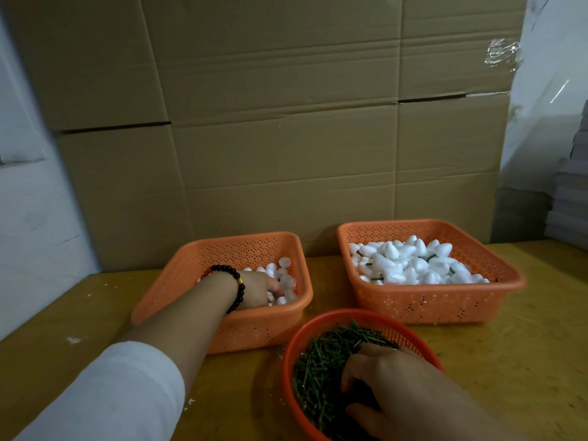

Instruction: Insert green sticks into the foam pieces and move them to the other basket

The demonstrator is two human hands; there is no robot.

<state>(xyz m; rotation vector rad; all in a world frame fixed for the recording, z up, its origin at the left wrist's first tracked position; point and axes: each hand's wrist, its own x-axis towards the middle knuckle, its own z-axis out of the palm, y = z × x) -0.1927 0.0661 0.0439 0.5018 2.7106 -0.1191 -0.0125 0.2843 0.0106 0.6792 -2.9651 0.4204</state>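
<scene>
Left hand (259,289) buried among loose foam pieces (283,275) in left basket (178,281), fingers hidden, grip not determinable; right hand (391,377) curled into green sticks (321,361) in round basket (296,342), hold likewise unclear. Judged: foam featherlight, dentable, best pinched at flanks; sticks thin, stiff, slippery. Finished pieces in right basket (429,303); no legible writing found.

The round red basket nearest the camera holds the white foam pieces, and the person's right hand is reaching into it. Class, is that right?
Not quite. The head view shows the round red basket holds green sticks, not foam. The white foam pieces lie in the two orange baskets behind it. The right hand is indeed reaching into the round basket.
</scene>
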